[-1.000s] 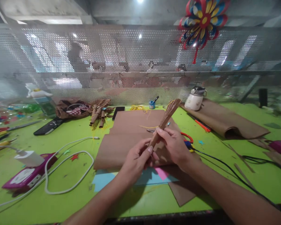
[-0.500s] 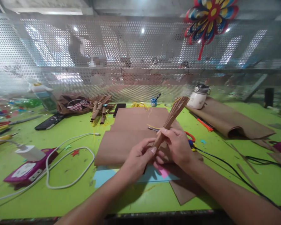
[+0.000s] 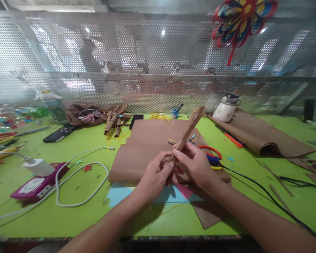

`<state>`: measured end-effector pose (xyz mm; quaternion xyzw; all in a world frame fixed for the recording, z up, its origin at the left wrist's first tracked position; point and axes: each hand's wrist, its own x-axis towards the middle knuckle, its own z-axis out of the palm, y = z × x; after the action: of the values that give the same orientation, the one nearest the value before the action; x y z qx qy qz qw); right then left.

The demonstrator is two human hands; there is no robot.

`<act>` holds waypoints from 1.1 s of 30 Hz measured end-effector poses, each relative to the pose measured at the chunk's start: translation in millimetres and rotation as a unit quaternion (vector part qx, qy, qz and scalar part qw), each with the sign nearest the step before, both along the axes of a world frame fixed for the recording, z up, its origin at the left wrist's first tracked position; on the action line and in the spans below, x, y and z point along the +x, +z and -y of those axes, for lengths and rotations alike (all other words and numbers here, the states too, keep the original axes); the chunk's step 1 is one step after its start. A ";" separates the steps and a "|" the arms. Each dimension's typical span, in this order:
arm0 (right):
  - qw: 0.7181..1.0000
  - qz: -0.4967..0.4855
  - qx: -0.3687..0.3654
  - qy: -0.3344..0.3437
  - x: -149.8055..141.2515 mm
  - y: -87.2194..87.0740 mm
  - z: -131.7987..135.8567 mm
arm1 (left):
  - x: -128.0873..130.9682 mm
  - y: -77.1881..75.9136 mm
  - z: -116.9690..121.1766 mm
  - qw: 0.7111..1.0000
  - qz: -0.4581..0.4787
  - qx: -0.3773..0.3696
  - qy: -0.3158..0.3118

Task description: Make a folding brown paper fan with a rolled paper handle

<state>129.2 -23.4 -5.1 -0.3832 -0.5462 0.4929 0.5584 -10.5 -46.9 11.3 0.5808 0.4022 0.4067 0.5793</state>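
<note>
A rolled brown paper bundle (image 3: 188,130) with a fringed, flared top slants up to the right between my hands. My left hand (image 3: 159,172) is closed around its lower end, thumb pressed on the paper. Slightly higher, my right hand (image 3: 196,163) pinches the roll between thumb and fingers. Beneath them lies a folded sheet of brown kraft paper (image 3: 137,160) over light blue paper (image 3: 118,195). Red-handled scissors (image 3: 213,150) and a blue-handled tool with a black cord (image 3: 213,161) rest just beyond my right hand, partly covered by it.
Several finished-looking brown paper rolls (image 3: 113,123) with yellow strands lie at the back, beside a phone (image 3: 136,121). A purple power strip (image 3: 39,181) and white cable (image 3: 81,203) are on the left. At right, a white bottle (image 3: 225,108) stands by rolled brown paper (image 3: 268,135).
The bundle has turned and shifted slightly left in my hands, its fringed top looking narrower. My right hand has shifted its grip, and more of the scissors and blue-handled tool shows.
</note>
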 end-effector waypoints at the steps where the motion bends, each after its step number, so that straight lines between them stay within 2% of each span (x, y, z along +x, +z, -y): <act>1: 1.000 0.002 0.003 0.002 -0.3 -1.3 0.0 | 0.0 -0.5 -0.2 1.000 0.000 0.002 0.000; 8: 1.000 0.013 0.002 -0.008 -0.7 -5.7 -1.5 | 0.0 -7.4 -3.2 1.000 0.018 0.009 0.000; 14: 0.999 -0.004 -0.018 -0.042 0.7 -6.2 -5.5 | 1.7 -1.7 0.4 1.000 0.026 0.004 0.003; 19: 0.995 -0.074 -0.072 0.007 4.6 -4.5 -7.6 | 0.5 -3.3 -0.4 0.997 0.069 -0.038 -0.026; 23: 0.994 -0.084 -0.072 -0.002 5.9 -4.9 -10.1 | 1.3 -9.4 -3.5 0.991 0.112 -0.043 -0.065; 29: 0.992 -0.079 -0.095 0.009 0.7 -5.6 -6.4 | 2.9 -9.5 -2.3 0.991 0.114 -0.040 -0.051; 33: 0.994 -0.081 -0.076 0.017 -3.5 -7.8 -4.1 | 2.2 -9.4 -2.2 0.991 0.118 -0.043 -0.035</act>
<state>125.8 -19.3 -12.9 -0.3736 -0.4664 0.5716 0.5622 -8.3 -44.7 1.9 0.5169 0.3277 0.4341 0.6611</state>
